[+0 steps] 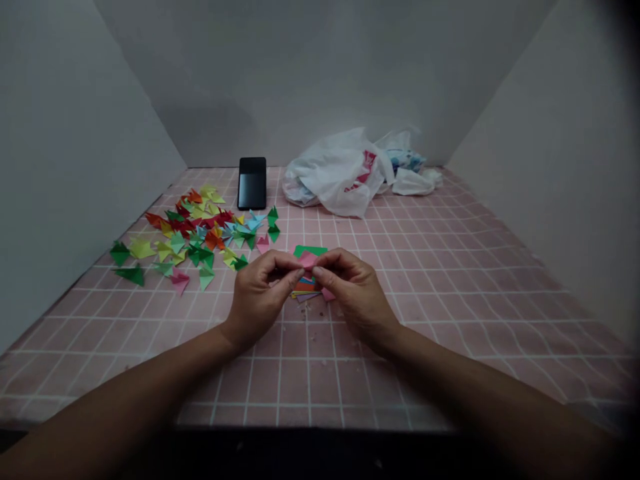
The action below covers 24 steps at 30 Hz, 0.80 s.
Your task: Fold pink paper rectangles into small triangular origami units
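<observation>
My left hand (260,298) and my right hand (357,297) meet at the middle of the view, and their fingertips pinch a small piece of pink origami paper (308,260) from both sides. Just below it lies a stack of coloured paper squares (306,288), partly hidden by my hands, with a green sheet (310,251) showing behind them. A loose pink piece (327,294) pokes out near my right hand. To the left of my hands lies a scattered pile of small folded paper pieces (200,237) in many colours.
A black smartphone (252,183) lies at the back of the pink grid-patterned mat (425,280). A crumpled white plastic bag (333,175) sits to its right. Grey-white walls (80,153) enclose the left, back and right. Small paper scraps dot the mat near my hands.
</observation>
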{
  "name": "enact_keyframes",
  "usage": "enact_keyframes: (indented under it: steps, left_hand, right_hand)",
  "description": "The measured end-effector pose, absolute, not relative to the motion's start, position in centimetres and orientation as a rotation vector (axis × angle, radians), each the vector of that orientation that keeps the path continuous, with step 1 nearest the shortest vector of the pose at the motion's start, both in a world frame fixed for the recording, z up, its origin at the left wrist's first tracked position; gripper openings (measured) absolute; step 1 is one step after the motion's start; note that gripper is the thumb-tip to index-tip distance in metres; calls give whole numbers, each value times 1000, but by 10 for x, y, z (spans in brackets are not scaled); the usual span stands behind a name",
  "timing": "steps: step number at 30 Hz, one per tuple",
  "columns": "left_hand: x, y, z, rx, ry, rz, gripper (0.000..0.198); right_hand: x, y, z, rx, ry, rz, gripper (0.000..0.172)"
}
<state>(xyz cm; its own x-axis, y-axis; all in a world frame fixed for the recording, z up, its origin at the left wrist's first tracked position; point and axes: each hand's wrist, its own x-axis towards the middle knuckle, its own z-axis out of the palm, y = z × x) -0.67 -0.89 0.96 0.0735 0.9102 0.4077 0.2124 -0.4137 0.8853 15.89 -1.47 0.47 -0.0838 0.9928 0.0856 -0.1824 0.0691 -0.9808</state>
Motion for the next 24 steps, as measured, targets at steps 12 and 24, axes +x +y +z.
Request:
enact_keyframes:
  steps: [12,24]
  left_hand:
    - [-5,-13,7,1771,1128,1413,6]
    - [-1,-14,5,1559,1175,1409,4]
  right_hand:
    - [156,-17,3,-970,-1160,1247,10]
    - [156,-16,-4,-962,-1157,1225,11]
